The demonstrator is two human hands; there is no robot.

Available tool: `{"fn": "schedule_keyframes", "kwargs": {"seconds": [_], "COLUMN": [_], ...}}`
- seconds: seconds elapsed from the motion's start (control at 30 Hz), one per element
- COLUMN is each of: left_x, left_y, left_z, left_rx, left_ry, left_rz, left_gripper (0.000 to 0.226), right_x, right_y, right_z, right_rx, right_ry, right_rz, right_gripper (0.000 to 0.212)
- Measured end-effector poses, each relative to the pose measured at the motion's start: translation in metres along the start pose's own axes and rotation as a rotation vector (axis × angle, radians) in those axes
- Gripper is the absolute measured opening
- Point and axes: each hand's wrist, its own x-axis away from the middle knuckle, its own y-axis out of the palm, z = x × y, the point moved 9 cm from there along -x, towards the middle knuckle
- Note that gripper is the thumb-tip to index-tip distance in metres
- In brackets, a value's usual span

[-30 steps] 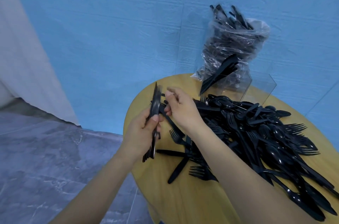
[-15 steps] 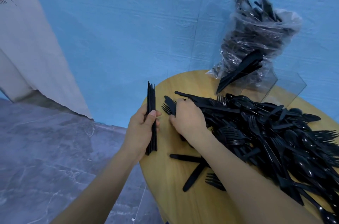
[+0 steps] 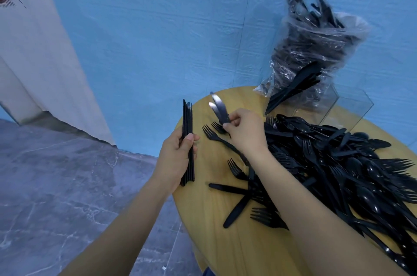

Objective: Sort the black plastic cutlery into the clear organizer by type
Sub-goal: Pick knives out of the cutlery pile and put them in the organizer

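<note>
While a neat stack of knives (image 3: 188, 140) is gripped upright in the left hand (image 3: 174, 158), two more knives (image 3: 220, 109), flat in the pile half a second ago, have been lifted and are pinched in the right hand (image 3: 242, 133). Beyond that hand the loose cutlery pile (image 3: 338, 162) is spread, and farther off the clear organizer (image 3: 347, 106) is seen, so gathering knives appears under way.

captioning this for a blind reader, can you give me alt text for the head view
A person's left hand grips an upright stack of black cutlery while the right hand pinches two knives lifted over a round wooden table. A big pile of black forks, spoons and knives covers the table's right side, with a clear organizer and a bag of cutlery behind.
</note>
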Motion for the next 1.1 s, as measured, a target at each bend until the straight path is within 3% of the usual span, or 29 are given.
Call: {"fn": "schedule_keyframes", "kwargs": {"seconds": [0.13, 0.37, 0.57, 0.67, 1.0, 1.1], "left_x": [0.0, 0.017, 0.031, 0.035, 0.047, 0.055], "left_y": [0.001, 0.033, 0.056, 0.069, 0.1, 0.111], "left_z": [0.002, 0.022, 0.051, 0.056, 0.072, 0.081], "left_rx": [-0.024, 0.11, -0.098, -0.199, -0.173, -0.162], "left_ry": [-0.023, -0.022, 0.134, 0.17, 0.175, 0.208], "left_rz": [0.002, -0.098, -0.109, -0.118, -0.156, -0.185], "left_gripper": [0.021, 0.022, 0.025, 0.026, 0.025, 0.027], "right_x": [0.011, 0.043, 0.052, 0.055, 0.06, 0.061], "right_y": [-0.012, 0.006, -0.005, -0.018, -0.057, -0.069], "right_z": [-0.009, 0.003, 0.015, 0.017, 0.023, 0.025], "right_rx": [-0.433, -0.749, -0.761, -0.73, -0.777, -0.747], "right_ry": [0.088, 0.293, 0.249, 0.216, 0.2, 0.192], "right_rz": [-0.066, -0.214, -0.087, -0.019, -0.108, -0.061], "right_gripper": [0.013, 0.016, 0.004, 0.014, 0.007, 0.004]}}
